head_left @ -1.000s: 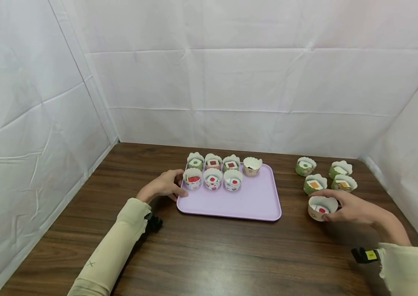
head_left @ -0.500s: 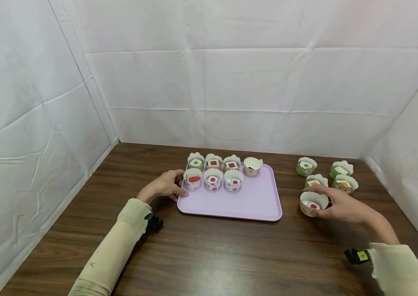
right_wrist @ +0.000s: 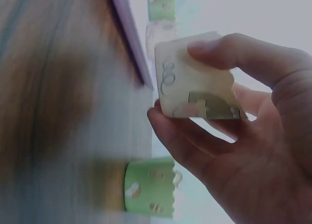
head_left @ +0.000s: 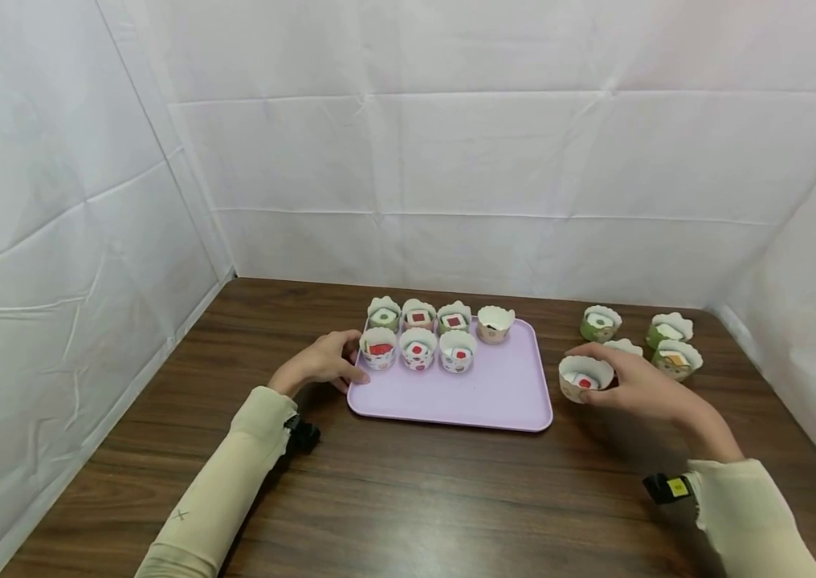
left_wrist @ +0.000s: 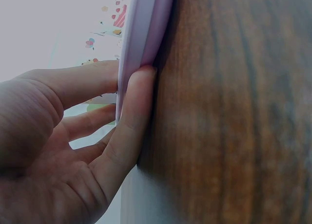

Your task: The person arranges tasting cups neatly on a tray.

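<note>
Left hand (head_left: 320, 361) has the light purple tray (head_left: 451, 403) pinched by its left side, seven cups (head_left: 457, 368) on it, near the worktop's (head_left: 393, 498) back edge. Right hand (head_left: 632, 385) is clamped round another cup (right_wrist: 175, 87), lifted just right of the tray; green cups (head_left: 588, 330) sit toward the back right corner.

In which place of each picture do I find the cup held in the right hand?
Head: the cup is right of centre, in the right hand, beyond the tray.
Left wrist: not in it.
Right wrist: near the middle, slightly high.
Shared landmark: the tray, whose edge shows in all three.
</note>
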`<state>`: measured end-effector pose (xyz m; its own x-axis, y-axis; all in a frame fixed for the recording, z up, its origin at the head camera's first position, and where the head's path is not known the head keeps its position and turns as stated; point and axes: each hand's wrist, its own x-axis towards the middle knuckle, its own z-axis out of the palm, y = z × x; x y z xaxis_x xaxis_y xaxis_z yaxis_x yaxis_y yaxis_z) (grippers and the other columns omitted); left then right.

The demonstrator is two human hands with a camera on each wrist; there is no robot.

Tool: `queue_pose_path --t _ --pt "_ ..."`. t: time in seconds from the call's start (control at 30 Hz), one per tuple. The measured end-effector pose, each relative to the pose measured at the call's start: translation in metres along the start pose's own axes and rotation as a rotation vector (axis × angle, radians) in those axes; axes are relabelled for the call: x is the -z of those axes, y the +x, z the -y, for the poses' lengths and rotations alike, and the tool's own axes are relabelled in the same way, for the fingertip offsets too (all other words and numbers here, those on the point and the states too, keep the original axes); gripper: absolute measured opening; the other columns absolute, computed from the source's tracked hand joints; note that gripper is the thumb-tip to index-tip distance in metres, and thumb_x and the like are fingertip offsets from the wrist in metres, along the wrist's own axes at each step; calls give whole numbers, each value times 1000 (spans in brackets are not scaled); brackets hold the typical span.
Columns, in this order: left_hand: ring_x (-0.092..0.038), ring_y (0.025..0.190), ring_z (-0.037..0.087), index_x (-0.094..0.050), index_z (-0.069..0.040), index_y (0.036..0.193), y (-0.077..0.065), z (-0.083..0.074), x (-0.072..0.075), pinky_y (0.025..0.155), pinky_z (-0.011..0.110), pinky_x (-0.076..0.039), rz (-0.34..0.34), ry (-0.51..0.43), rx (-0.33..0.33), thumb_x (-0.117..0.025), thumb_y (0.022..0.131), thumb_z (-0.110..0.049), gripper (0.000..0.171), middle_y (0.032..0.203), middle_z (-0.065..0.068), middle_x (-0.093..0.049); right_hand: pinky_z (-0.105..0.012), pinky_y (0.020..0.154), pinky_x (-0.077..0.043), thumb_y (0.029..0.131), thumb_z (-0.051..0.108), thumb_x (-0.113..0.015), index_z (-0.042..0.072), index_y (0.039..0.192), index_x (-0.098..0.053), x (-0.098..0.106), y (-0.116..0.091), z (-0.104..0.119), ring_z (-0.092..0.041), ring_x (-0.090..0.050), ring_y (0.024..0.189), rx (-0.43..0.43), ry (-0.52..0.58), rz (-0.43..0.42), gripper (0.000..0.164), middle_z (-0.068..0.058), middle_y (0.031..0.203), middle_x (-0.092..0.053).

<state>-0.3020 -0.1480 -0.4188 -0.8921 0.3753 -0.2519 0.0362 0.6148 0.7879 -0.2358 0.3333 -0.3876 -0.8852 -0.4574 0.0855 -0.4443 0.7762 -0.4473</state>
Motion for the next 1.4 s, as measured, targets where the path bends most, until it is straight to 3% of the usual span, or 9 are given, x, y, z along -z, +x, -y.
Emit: queue_pose_path --t 0.23,0.4,0.57,0.7,0.93,1.23,1.4 --pt "-59 77 21 -44 -7 135 -1 2 -1 61 35 -60 6 -10 17 -78 79 -7 65 102 15 -49 -28 72 -46 83 30 -75 26 133 -49 -6 26 13 -17 -55 87 -26 8 -12 57 -3 113 -63" --pt "-59 76 21 -46 -7 132 -1 2 0 60 35 -60 2 -5 7 -78 79 -8 61 101 15 -49 -38 83 -47 83 34 -75 19 135 -49 -12 48 22 -23 -55 101 -40 58 -11 60 -8 122 -61" --pt "-59 75 21 -47 -8 130 -1 2 -1 61 35 -61 3 -8 9 -77 80 -7 59 100 14 -48 -47 94 -45 83 28 -75 17 138 -46 -23 65 28 -27 -52 115 -69 112 8 64 -12 134 -56" --pt "-59 75 20 -47 -8 130 0 3 -1 61 34 -61 1 -8 11 -78 79 -7 59 99 13 -48 -45 91 -47 82 25 -76 16 139 -45 -31 76 35 -28 -53 113 -94 139 1 65 -14 130 -57" --pt "-60 73 20 -47 -8 129 2 2 -1 60 34 -61 4 -11 6 -78 79 -7 59 99 14 -49 -49 89 -49 83 28 -74 7 132 -39 -44 88 49 -36 -57 111 -105 45 -30 63 -26 124 -57" --pt "-61 70 21 -46 -6 133 0 0 0 59 35 -60 4 -28 -10 -78 78 -4 64 99 14 -51 -45 82 -51 80 25 -76 2 125 -45 -59 96 54 -33 -60 102 -118 -8 -73 59 -22 114 -63" --pt "-63 69 21 -49 -6 129 0 1 1 58 34 -60 0 -8 -21 -78 78 -6 58 98 14 -50 -48 86 -50 80 28 -77 4 128 -48 -62 98 54 -36 -59 109 -136 -21 -101 61 -20 119 -63"
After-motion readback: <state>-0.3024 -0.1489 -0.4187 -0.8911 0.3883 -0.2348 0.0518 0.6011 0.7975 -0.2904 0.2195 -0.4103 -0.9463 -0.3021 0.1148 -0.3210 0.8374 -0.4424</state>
